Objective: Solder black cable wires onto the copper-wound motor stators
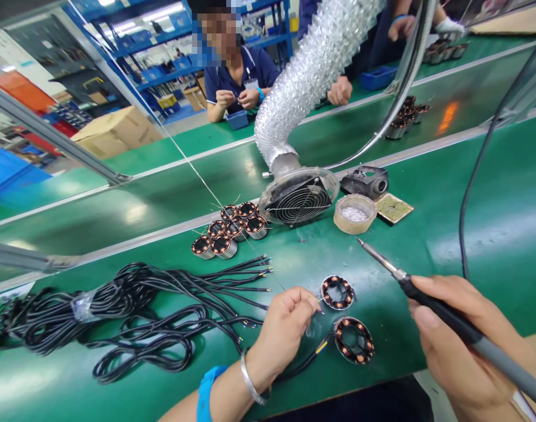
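The left hand [289, 316] is the nearer of the 2: its thumb and forefinger are pinched together on a fine wire [322, 312], and the upper coil ring [345, 302] lies just to the right of those fingertips. Whether the wire is joined to the ring I cannot tell. The lower coil ring [362, 354] sits below and to the right of the same fingertips, with a black cable [304, 364] reaching its left edge from under the wrist.

The right hand [461, 334] is wrapped around the handle of a soldering iron [439, 310], whose long axis slants from the right fingers up and to the left. Both rings lie to the left of those fingers, yet the iron's tip points beyond them, ending close to a round tub [353, 227] (its height above the bench is hard to judge). The tip is apart from the 2 rings.
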A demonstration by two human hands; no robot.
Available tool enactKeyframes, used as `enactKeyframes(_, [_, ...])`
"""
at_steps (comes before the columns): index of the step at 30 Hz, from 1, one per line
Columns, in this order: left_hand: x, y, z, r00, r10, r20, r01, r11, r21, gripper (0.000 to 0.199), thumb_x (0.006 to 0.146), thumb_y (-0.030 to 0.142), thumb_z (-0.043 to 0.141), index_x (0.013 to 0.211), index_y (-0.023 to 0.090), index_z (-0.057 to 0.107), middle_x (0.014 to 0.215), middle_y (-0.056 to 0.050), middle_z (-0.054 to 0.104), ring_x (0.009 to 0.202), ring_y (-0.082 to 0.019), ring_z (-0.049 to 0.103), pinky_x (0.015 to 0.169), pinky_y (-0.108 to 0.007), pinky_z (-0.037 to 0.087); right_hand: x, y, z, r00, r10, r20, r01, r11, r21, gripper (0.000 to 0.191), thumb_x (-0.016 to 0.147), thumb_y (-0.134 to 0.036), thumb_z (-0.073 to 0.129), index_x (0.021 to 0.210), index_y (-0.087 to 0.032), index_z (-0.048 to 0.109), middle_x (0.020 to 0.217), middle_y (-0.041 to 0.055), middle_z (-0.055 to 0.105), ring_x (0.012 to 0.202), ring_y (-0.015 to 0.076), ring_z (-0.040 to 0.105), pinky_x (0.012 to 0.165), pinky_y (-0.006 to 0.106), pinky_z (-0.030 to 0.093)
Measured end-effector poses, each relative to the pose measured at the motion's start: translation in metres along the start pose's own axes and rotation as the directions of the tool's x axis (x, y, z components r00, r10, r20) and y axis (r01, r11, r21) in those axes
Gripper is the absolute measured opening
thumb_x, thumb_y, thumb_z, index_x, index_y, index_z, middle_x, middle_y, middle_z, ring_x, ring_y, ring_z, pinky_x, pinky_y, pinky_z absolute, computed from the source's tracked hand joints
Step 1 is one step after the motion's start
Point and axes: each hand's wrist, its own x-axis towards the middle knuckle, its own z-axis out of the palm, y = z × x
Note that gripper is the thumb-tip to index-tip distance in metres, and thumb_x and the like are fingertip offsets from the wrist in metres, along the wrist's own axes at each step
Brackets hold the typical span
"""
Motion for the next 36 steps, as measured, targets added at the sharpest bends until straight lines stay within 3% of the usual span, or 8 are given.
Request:
enactKeyframes(3, [0.0, 0.0, 0.0, 1.0, 0.004, -0.001, -0.004, 1.0, 0.002, 0.02, 0.072, 0.036, 0.059, 0.066, 0.017, 0.057, 0.044, 0.01, 0.034, 0.043, -0.007, 0.021, 0.045, -0.022, 0.016, 0.002, 0.0, 0.006, 0.999, -0.037, 0.005, 0.037, 0.999, 0.029, 0.038, 0.086, -0.012, 0.063, 0.121, -0.026, 0.067, 0.095, 0.0068, 0.063, 0.078, 0.0223, 0.057, 0.062, 0.037, 0.045])
enactKeyframes(10, [-0.001, 0.002, 0.0, 1.0, -0.023, 0.012, 0.023, 1.0, -0.016, 0.025, 0.073, 0.04, 0.063, 0.066, 0.017, 0.056, 0.045, 0.011, 0.029, 0.043, -0.006, 0.017, 0.046, -0.022, 0.014, 0.008, -0.013, 0.016, 0.998, 0.055, -0.034, -0.055, 0.998, -0.003, 0.028, 0.091, -0.023, 0.059, 0.115, -0.033, 0.068, 0.092, 0.0081, 0.064, 0.076, 0.0258, 0.056, 0.063, 0.042, 0.047])
enactKeyframes(15, [-0.001, 0.003, -0.001, 0.999, -0.017, 0.029, 0.017, 1.0, -0.018, 0.027, 0.074, 0.042, 0.064, 0.068, 0.017, 0.055, 0.046, 0.011, 0.029, 0.044, -0.007, 0.017, 0.046, -0.022, 0.014, 0.004, -0.004, 0.022, 0.994, 0.091, -0.068, -0.09, 0.996, 0.023, 0.031, 0.091, -0.02, 0.061, 0.12, -0.029, 0.066, 0.088, 0.0045, 0.068, 0.066, 0.0203, 0.062, 0.059, 0.038, 0.052])
enactKeyframes(19, [0.0, 0.0, -0.005, 0.992, 0.033, 0.126, -0.031, 0.999, -0.011, 0.034, 0.082, 0.048, 0.061, 0.069, 0.019, 0.05, 0.049, 0.01, 0.031, 0.047, -0.008, 0.02, 0.047, -0.023, 0.017, 0.006, 0.002, 0.03, 0.989, 0.015, 0.15, -0.015, 1.0, 0.002, 0.033, 0.091, -0.011, 0.06, 0.12, -0.027, 0.064, 0.078, -0.0011, 0.07, 0.061, 0.014, 0.065, 0.057, 0.028, 0.054])
enactKeyframes(23, [0.0, -0.008, -0.013, 0.961, 0.106, 0.254, -0.12, 0.992, 0.038, 0.041, 0.092, 0.054, 0.051, 0.072, 0.019, 0.046, 0.055, 0.007, 0.036, 0.052, -0.009, 0.026, 0.052, -0.023, 0.022, 0.017, 0.004, 0.047, 0.895, -0.245, 0.372, 0.227, 0.97, 0.091, 0.027, 0.087, -0.004, 0.061, 0.107, -0.022, 0.063, 0.1, 0.0049, 0.074, 0.076, 0.0155, 0.066, 0.068, 0.029, 0.055])
enactKeyframes(28, [-0.004, 0.0, -0.019, 0.942, 0.144, 0.302, -0.22, 0.947, 0.235, 0.042, 0.097, 0.054, 0.042, 0.075, 0.019, 0.047, 0.064, 0.004, 0.043, 0.06, -0.012, 0.034, 0.059, -0.024, 0.029, 0.023, 0.004, 0.058, 0.802, -0.402, 0.441, 0.375, 0.914, 0.151, 0.027, 0.087, 0.0, 0.053, 0.104, -0.019, 0.062, 0.082, 0.0038, 0.072, 0.06, 0.0126, 0.058, 0.057, 0.028, 0.047])
enactKeyframes(33, [-0.011, 0.018, -0.018, 0.922, 0.279, 0.269, -0.385, 0.733, 0.56, 0.027, 0.1, 0.037, 0.043, 0.082, 0.019, 0.052, 0.079, 0.001, 0.052, 0.073, -0.015, 0.043, 0.07, -0.026, 0.033, 0.014, 0.002, 0.046, 0.843, -0.322, 0.431, 0.296, 0.947, 0.128, 0.03, 0.085, 0.001, 0.054, 0.105, -0.02, 0.062, 0.084, 0.0042, 0.07, 0.069, 0.0149, 0.062, 0.063, 0.029, 0.051])
enactKeyframes(36, [-0.01, 0.017, -0.018, 0.929, 0.258, 0.265, -0.363, 0.77, 0.524, 0.027, 0.099, 0.037, 0.043, 0.08, 0.019, 0.05, 0.076, 0.002, 0.051, 0.071, -0.014, 0.042, 0.068, -0.025, 0.033, 0.008, -0.002, 0.043, 0.854, -0.278, 0.44, 0.243, 0.96, 0.136, 0.035, 0.085, 0.0, 0.053, 0.113, -0.021, 0.06, 0.076, 0.0016, 0.067, 0.07, 0.0155, 0.062, 0.064, 0.028, 0.053])
